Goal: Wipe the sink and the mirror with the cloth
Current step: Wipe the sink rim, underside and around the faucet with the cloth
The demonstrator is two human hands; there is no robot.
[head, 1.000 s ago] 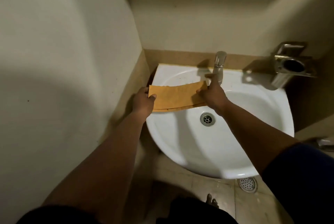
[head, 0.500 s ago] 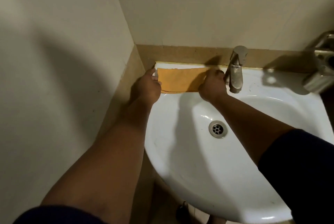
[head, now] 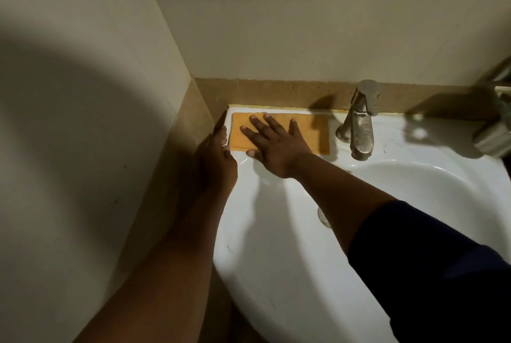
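An orange cloth [head: 315, 132] lies flat on the back left ledge of the white sink [head: 276, 246], folded into a rectangle. My right hand [head: 273, 143] rests palm down on the cloth with fingers spread, pressing it onto the ledge. My left hand [head: 218, 157] is at the sink's left rim beside the cloth's left edge, fingers curled against the rim; whether it touches the cloth I cannot tell. No mirror is in view. The drain [head: 322, 217] is mostly hidden behind my right forearm.
A steel tap [head: 360, 121] stands just right of the cloth on the back ledge. A metal wall fitting [head: 497, 132] sticks out at the far right. Beige walls close in on the left and behind; a brown tile band runs along the sink's back.
Both hands carried the cloth from over the basin to the back left ledge and laid it flat. My right hand let go of its edge and now presses on top. The view moved closer.
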